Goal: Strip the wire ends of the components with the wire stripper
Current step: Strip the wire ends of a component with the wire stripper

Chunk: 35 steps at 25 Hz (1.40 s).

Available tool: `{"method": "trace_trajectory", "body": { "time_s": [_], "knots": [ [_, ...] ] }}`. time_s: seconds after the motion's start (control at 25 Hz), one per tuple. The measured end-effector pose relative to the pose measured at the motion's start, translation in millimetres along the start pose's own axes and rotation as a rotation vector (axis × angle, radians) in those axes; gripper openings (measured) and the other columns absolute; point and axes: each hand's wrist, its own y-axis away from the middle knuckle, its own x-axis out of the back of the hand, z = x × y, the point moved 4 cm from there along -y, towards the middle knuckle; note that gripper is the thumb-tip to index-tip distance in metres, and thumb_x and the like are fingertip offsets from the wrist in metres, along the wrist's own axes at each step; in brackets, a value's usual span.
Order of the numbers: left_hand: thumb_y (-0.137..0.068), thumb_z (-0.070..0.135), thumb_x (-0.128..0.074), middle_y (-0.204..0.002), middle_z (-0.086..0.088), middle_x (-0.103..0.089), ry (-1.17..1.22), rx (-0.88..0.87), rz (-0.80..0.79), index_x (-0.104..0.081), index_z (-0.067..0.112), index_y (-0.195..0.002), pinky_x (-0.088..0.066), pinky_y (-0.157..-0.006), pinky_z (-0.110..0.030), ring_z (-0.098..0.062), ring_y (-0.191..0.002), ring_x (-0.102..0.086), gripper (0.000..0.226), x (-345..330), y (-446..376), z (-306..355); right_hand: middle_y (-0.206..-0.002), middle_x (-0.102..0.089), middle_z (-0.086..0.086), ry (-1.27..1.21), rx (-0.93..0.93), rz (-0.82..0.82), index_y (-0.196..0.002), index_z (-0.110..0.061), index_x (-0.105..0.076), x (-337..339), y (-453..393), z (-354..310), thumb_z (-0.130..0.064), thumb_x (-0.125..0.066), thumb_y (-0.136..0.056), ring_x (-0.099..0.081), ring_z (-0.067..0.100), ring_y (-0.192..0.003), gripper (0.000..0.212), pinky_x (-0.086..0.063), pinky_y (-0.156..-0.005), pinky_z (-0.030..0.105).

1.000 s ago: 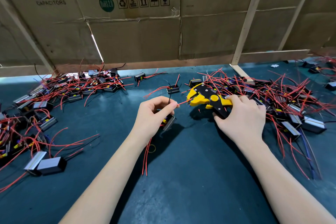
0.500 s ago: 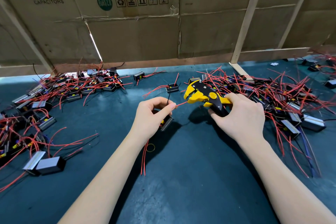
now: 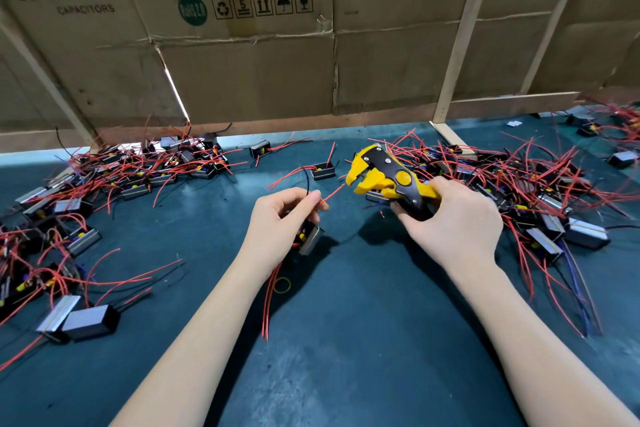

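The wire stripper (yellow and black) is gripped by the right hand, its long axis aimed toward ten o'clock. A red wire, pinched by the left hand, points at its head.

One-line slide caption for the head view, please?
Left hand pinches a thin red wire toward the yellow-and-black wire stripper gripped by right hand.
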Motion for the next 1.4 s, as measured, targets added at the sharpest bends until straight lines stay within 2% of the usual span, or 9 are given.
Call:
{"method": "trace_trajectory", "body": {
  "time_s": [0.12, 0.2, 0.32, 0.52, 0.72, 1.0, 1.16, 1.28, 1.4],
  "knots": [
    [-0.102, 0.028, -0.05, -0.054, 0.006, -0.051, -0.108, -0.051, -0.101, -0.07, 0.015, -0.075, -0.038, -0.058, -0.018, -0.009, -0.055, -0.044, 0.037, -3.5, 2.5, 4.3, -0.085, -0.063, 0.006, 0.009, 0.022, 0.064, -0.095, -0.013, -0.063, 0.2, -0.4, 3.1, -0.059, -0.073, -0.071, -0.06, 0.033, -0.086, 0.052, -0.036, -0.076, 0.04],
    [-0.102, 0.031, -0.05, -0.051, 0.007, -0.041, -0.212, -0.079, -0.218, -0.067, 0.017, -0.069, -0.033, -0.054, -0.022, -0.008, -0.05, -0.036, 0.039, -9.3, 6.1, 4.8, -0.087, -0.063, 0.006, 0.022, 0.01, 0.054, -0.095, -0.012, -0.063, -3.3, -0.6, 5.1, -0.058, -0.073, -0.07, -0.059, 0.033, -0.087, 0.053, -0.035, -0.078, 0.04],
    [-0.1, 0.031, -0.053, -0.048, 0.006, -0.039, -0.387, -0.118, -0.351, -0.061, 0.017, -0.061, -0.03, -0.05, -0.018, -0.005, -0.044, -0.035, 0.042, -18.2, 12.2, 4.8, -0.088, -0.063, 0.005, 0.011, 0.051, 0.028, -0.096, -0.014, -0.064, -6.3, 1.9, 0.6, -0.056, -0.075, -0.069, -0.059, 0.033, -0.088, 0.051, -0.035, -0.078, 0.04],
    [-0.1, 0.032, -0.054, -0.046, 0.007, -0.04, -0.441, -0.116, -0.368, -0.053, 0.017, -0.056, -0.031, -0.052, -0.019, -0.007, -0.045, -0.035, 0.047, -16.2, 9.9, 4.0, -0.086, -0.062, 0.002, -0.013, 0.174, -0.006, -0.094, -0.017, -0.065, -5.8, 4.4, -7.8, -0.057, -0.077, -0.067, -0.058, 0.031, -0.087, 0.051, -0.032, -0.077, 0.039],
    [-0.1, 0.029, -0.055, -0.045, 0.007, -0.042, -0.505, -0.12, -0.386, -0.049, 0.019, -0.053, -0.031, -0.053, -0.019, -0.008, -0.045, -0.038, 0.048, -13.3, 8.4, 1.4, -0.084, -0.062, 0.0, -0.022, 0.248, -0.009, -0.091, -0.016, -0.065, -3.3, 5.1, -11.0, -0.055, -0.079, -0.064, -0.058, 0.03, -0.083, 0.049, -0.036, -0.076, 0.039],
    [-0.097, 0.029, -0.058, -0.052, 0.001, -0.028, -0.592, -0.072, -0.403, -0.034, 0.017, -0.052, -0.024, -0.053, -0.03, -0.013, -0.052, -0.023, 0.052, -11.2, 6.6, -0.5, -0.081, -0.062, 0.001, 0.02, 0.312, -0.007, -0.088, -0.015, -0.065, 1.2, 4.3, -14.4, -0.059, -0.061, -0.068, -0.058, 0.03, -0.08, 0.048, -0.036, -0.075, 0.039],
    [-0.098, 0.028, -0.058, -0.054, -0.001, -0.025, -0.609, -0.075, -0.422, -0.031, 0.017, -0.053, -0.022, -0.053, -0.03, -0.014, -0.053, -0.021, 0.053, -10.0, 8.2, 3.0, -0.074, -0.062, 0.001, 0.041, 0.313, -0.023, -0.08, -0.015, -0.064, 3.2, 3.9, -14.6, -0.051, -0.077, -0.066, -0.06, 0.03, -0.075, 0.041, -0.035, -0.072, 0.038],
    [-0.098, 0.028, -0.057, -0.055, -0.001, -0.024, -0.628, -0.079, -0.425, -0.028, 0.017, -0.054, -0.021, -0.054, -0.032, -0.015, -0.055, -0.02, 0.053, -9.1, 7.9, 4.6, -0.068, -0.061, -0.001, 0.02, 0.295, -0.056, -0.072, -0.017, -0.062, 4.0, 3.5, -14.0, -0.05, -0.08, -0.065, -0.061, 0.03, -0.069, 0.038, -0.033, -0.067, 0.036],
    [-0.098, 0.028, -0.057, -0.054, -0.001, -0.025, -0.637, -0.095, -0.421, -0.03, 0.017, -0.054, -0.022, -0.054, -0.032, -0.016, -0.055, -0.021, 0.053, -7.0, 7.4, 5.0, -0.054, -0.055, 0.003, 0.019, 0.242, -0.049, -0.059, -0.017, -0.059, 5.1, 4.7, -15.6, -0.051, -0.084, -0.063, -0.057, 0.033, -0.055, 0.043, -0.03, -0.056, 0.029]
  ]
}}
